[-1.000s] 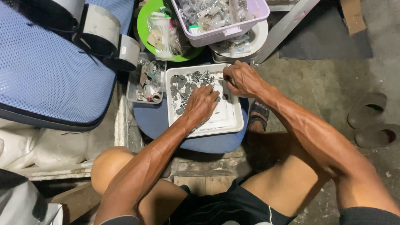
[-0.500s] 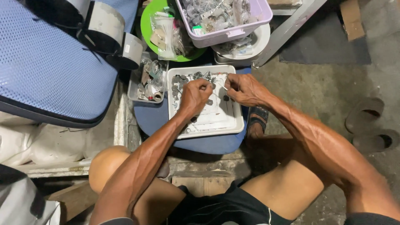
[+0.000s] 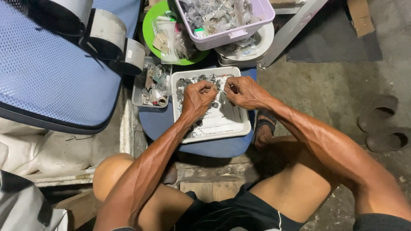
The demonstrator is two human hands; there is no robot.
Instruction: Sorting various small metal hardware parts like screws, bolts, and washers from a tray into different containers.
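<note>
A white square tray [image 3: 239,128] rests on a blue stool [image 3: 214,147] in front of me, with several small grey metal parts [image 3: 188,83] heaped along its far edge. My left hand [image 3: 198,97] hovers over the tray's upper middle, fingers curled and pinched on a small metal part. My right hand [image 3: 242,90] is just to its right, fingers pinched on a thin metal pin [image 3: 222,90] that points toward the left hand. The two hands almost touch above the tray.
A small clear tray of odd bits [image 3: 152,87] sits left of the white one. Behind are a green plate with bagged parts [image 3: 150,32], a lilac tub of metal pieces [image 3: 227,19] and a white bowl [image 3: 261,42]. A blue mesh chair seat [image 3: 47,72] fills the left. Sandals [image 3: 383,124] lie right.
Both hands rose off the tray's parts and drew together above its middle; the left hand went from flat on the tray to pinching a small part.
</note>
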